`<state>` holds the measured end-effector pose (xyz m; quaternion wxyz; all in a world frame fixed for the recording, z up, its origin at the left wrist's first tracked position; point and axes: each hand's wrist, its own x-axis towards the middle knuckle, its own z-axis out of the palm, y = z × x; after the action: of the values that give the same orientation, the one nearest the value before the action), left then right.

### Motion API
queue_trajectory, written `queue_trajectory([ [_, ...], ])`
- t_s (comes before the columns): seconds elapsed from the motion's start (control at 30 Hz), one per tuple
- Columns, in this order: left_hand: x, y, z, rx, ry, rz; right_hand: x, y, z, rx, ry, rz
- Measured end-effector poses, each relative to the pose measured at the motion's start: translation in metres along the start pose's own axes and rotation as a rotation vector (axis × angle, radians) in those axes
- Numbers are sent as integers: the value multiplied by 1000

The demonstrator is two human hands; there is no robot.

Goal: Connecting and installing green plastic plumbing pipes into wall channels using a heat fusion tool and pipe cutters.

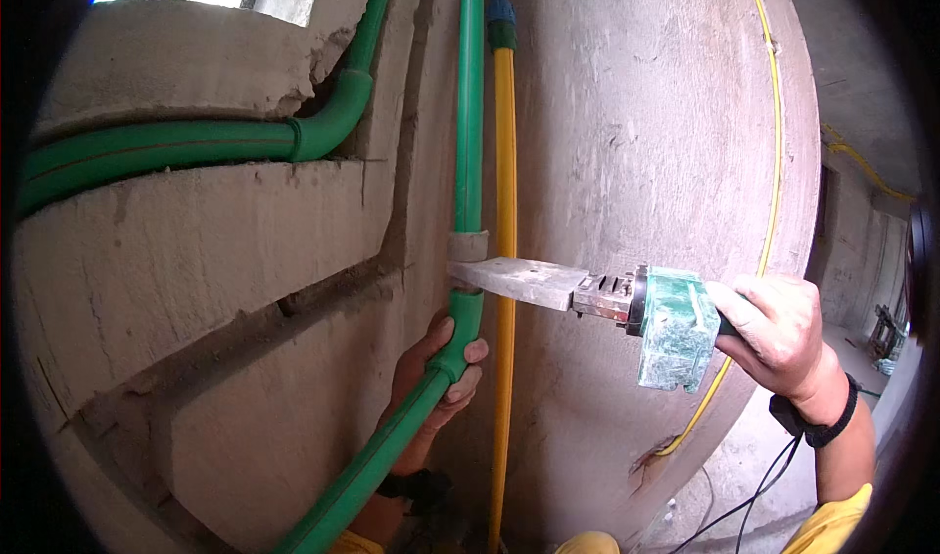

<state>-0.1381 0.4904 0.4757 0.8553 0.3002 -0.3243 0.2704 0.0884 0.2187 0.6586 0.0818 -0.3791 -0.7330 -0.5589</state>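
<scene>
My right hand (778,334) is closed around the black handle of a pipe welding iron (676,324) with a scuffed green body. Its flat metal heating plate (534,280) points left, level, and passes in front of a yellow pipe (504,407). The plate's tip sits between a grey heating socket (468,246) at the lower end of an upright green pipe (470,113) and a green elbow fitting (458,331) just below. My left hand (409,368) wraps around that elbow from behind, thumb and fingertips showing. From the elbow a lower green pipe (367,466) slants down toward me.
A thicker green pipe (176,152) with a bend runs along the wall groove at left, under a window opening. Concrete wall (646,143) rises behind the pipes. Thin yellow conduit (776,94) follows its right side. Black cords (754,500) hang below my right wrist.
</scene>
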Motion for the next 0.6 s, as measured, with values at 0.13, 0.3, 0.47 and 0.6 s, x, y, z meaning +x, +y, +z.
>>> queue_trajectory([
  [0.13, 1, -3, 3, 14, 50, 2, 3, -9, -14, -16, -8, 24],
  [0.3, 0, 0, 1, -4, 33, -10, 17, -23, -27, -24, -57, 39],
  [0.47, 1, 0, 2, -33, 20, 0, 27, -28, -36, -70, -119, 24],
  [0.6, 0, 0, -1, -52, 0, -3, 32, -35, -40, -40, -127, 46],
])
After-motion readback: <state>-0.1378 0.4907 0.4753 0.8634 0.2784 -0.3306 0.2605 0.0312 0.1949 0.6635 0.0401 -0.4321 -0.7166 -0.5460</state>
